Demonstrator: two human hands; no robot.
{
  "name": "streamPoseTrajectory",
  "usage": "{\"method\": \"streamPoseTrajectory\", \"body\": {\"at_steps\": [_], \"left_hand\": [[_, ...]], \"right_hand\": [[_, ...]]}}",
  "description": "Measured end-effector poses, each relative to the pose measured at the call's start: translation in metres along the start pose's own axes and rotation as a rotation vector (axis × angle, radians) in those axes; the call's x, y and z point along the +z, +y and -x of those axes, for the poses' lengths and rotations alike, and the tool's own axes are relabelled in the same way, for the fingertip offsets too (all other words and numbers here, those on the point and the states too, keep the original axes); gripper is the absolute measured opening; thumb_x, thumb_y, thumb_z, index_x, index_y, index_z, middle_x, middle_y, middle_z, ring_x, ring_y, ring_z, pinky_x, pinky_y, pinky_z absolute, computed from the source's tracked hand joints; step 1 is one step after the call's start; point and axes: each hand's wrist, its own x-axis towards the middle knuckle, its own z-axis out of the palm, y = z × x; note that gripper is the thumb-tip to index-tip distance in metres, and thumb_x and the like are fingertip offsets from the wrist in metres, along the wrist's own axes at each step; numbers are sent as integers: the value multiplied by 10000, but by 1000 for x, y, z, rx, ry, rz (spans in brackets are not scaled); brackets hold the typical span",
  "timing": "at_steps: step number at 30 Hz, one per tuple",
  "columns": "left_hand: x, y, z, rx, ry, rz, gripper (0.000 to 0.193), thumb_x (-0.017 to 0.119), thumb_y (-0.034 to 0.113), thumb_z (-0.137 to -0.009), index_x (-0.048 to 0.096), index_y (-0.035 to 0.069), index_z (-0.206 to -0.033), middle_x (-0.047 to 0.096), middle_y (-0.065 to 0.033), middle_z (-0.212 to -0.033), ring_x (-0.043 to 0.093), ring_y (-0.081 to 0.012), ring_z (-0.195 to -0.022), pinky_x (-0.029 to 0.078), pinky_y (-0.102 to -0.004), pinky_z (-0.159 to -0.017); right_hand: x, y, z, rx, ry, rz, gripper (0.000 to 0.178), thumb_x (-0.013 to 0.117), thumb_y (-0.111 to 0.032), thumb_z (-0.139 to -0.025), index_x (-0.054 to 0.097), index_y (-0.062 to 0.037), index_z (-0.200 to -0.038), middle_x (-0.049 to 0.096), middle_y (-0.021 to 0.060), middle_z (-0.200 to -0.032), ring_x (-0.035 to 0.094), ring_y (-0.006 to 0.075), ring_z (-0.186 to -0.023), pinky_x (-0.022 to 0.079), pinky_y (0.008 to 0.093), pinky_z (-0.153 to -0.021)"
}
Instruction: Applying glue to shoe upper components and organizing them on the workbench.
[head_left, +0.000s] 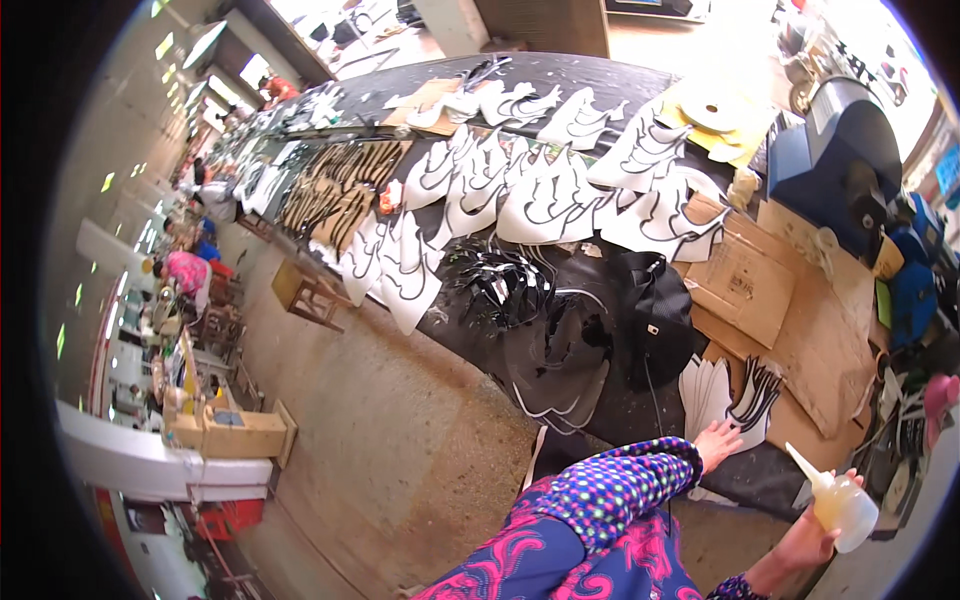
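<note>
Holding a squeeze bottle (847, 517) in the right hand (806, 541), fingers wrapped round its translucent body; long pale nozzle (806, 467) points up and left. Bottle is at lower right, clear of the white pieces, pale yellowish contents showing inside. Left hand (717, 444) has nothing clenched: fingers extended, palm down, at the near edge of a fanned stack of white pieces (704, 388). Fingertips overlap the stack in view; can't tell if they press on it. Just right of that stack, more white pieces with black curved edges (756, 400), overlapped in a row. Brown cardboard (745, 284) sits beyond and to the right of both. Black bag (656, 312) left of the cardboard, then a tangled pile of black strips (500, 285) further left. Larger white sheets with dark curved bands (545, 200) spread along the far part of the worktable (620, 78). Yellow sheet (745, 128) behind them with a round roll (711, 116) on it; blue machine (830, 165) at right. Wooden stool (304, 292) on the floor, left of the table.
</note>
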Motion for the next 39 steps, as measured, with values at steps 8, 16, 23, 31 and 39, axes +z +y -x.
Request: {"method": "streamPoseTrajectory", "body": {"at_steps": [8,16,23,31,39], "left_hand": [[34,-7,-10,121,228,-326,322,471,179,-774,494,131,-1091,439,-42,-1085,399,-203,-1051,304,-403,-879],[21,-13,-18,76,278,-272,168,475,204,-748,481,158,-910,447,-25,-912,424,-186,-940,338,-357,-739],[-10,-14,-16,170,392,-67,296,521,162,-707,449,116,-990,441,-31,-847,444,-173,-888,336,-316,-749],[-141,-24,1,-89,283,658,508,713,102,-566,496,160,-1022,466,-34,-1021,439,-262,-980,364,-418,-805],[-193,-40,24,56,522,1040,678,752,42,-580,422,120,-1167,424,-108,-1073,428,-302,-1027,375,-357,-893]], "right_hand": [[-30,11,-22,147,-60,-52,812,713,-195,-704,233,66,-1304,294,163,-1354,262,274,-1270,154,419,-1090],[-18,31,-26,202,-73,-49,810,709,-227,-714,231,43,-1310,309,148,-1345,270,267,-1267,178,407,-1084],[18,43,-28,231,-135,-24,811,697,-220,-728,205,37,-1320,300,144,-1354,245,266,-1287,168,398,-1087],[60,52,-35,243,-160,-191,794,680,-164,-739,185,35,-1326,252,139,-1392,219,265,-1301,146,402,-1094],[85,51,-43,317,-225,-481,786,684,-36,-704,205,-13,-1327,244,126,-1387,215,269,-1299,177,434,-1083]]}}
